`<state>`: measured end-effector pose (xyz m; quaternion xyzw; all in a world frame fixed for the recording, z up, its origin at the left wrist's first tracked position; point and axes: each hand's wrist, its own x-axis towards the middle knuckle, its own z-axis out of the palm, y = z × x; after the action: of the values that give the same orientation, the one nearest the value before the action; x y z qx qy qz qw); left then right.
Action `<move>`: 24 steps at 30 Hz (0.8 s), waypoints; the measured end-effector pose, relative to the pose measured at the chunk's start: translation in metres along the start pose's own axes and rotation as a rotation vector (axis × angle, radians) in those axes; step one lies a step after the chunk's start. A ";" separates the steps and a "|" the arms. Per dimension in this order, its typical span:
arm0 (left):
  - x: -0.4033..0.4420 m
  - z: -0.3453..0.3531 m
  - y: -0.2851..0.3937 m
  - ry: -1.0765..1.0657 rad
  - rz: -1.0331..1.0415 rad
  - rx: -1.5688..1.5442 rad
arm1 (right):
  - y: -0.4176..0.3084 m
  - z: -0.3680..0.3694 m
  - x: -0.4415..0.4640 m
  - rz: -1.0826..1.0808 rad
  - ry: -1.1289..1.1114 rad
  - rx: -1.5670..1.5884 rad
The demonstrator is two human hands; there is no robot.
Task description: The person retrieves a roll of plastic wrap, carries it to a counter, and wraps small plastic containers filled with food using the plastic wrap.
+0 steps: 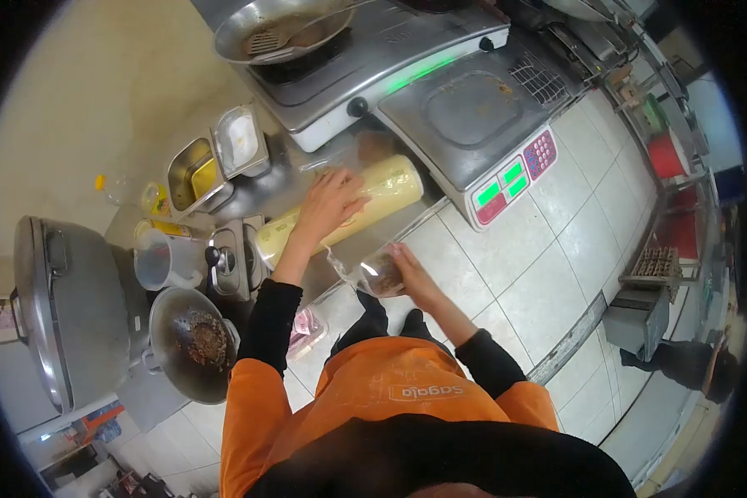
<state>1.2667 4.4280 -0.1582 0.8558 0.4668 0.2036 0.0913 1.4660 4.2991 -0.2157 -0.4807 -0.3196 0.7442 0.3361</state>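
My left hand [332, 202] lies flat on a thick yellowish roll of plastic wrap [388, 184], which rests along the counter's front edge. With its fingers closed, my right hand [412, 275] holds a clear plastic container [380, 276] just in front of the counter. Something brown shows through its side. A thin twisted strip of clear film [337, 262] hangs between the roll and the container. Whether film covers the container, I cannot tell.
A digital scale [473, 116] stands right of the roll, beside a gas stove [373, 62] bearing a pan [253, 25]. On the left are metal bins [188, 176], a plastic jug [168, 259], a wok of brown food [174, 332] and a large lidded cooker [83, 307].
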 end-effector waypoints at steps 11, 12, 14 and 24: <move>-0.055 -0.031 -0.003 0.194 -0.300 0.173 | 0.000 0.101 0.009 0.166 0.223 0.360; -0.056 -0.029 -0.006 0.197 -0.317 0.171 | 0.005 0.105 0.011 0.176 0.217 0.347; -0.051 -0.025 -0.016 0.139 -0.343 0.063 | 0.019 0.109 0.013 0.227 0.039 0.385; -0.049 -0.019 -0.048 0.360 -0.220 -0.028 | -0.019 0.094 0.013 0.473 -0.186 0.174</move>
<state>1.1985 4.4121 -0.1708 0.7481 0.5632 0.3487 0.0401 1.3782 4.3064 -0.1756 -0.4407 -0.1627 0.8678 0.1618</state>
